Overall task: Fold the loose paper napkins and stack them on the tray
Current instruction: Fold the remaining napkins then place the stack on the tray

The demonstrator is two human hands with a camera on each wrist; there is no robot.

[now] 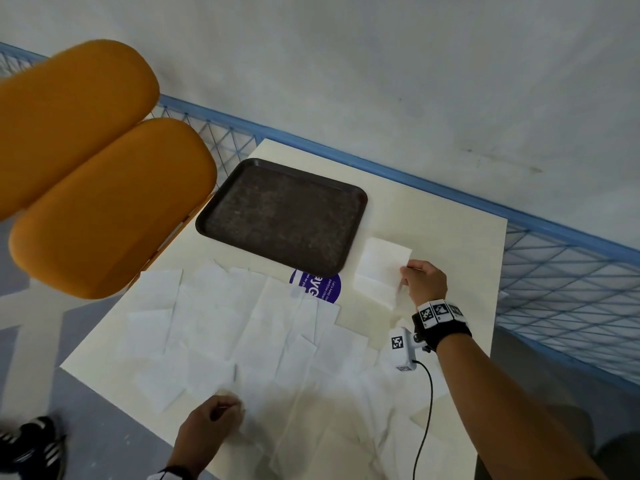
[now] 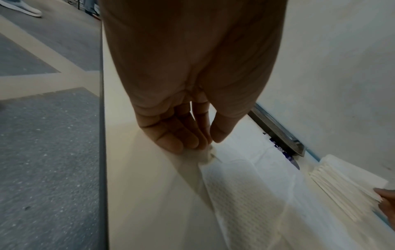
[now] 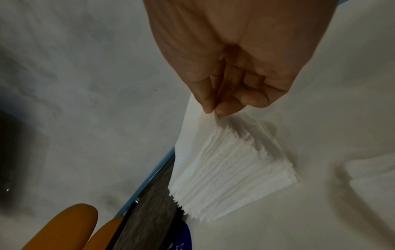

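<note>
A dark brown tray [image 1: 221, 206] lies bare at the back of the cream table [image 1: 450, 237]. Several loose white napkins [image 1: 221, 327] are spread over the near half. My left hand [image 1: 211, 420] pinches the corner of one loose napkin [image 2: 241, 199] near the front edge, thumb against fingertips [image 2: 171, 143]. To the right of the tray sits a stack of folded napkins [image 1: 375, 285]. My right hand [image 1: 420, 282] pinches the top napkin [image 3: 192, 135] by its edge and lifts that side above the stack [image 3: 235, 177].
An orange chair [image 1: 104, 188] stands at the table's left corner, close to the tray. A blue mesh railing [image 1: 568, 282] runs along the far and right sides. A round purple sticker [image 1: 320, 289] shows under the tray's near corner. A shoe [image 1: 31, 445] is on the floor at lower left.
</note>
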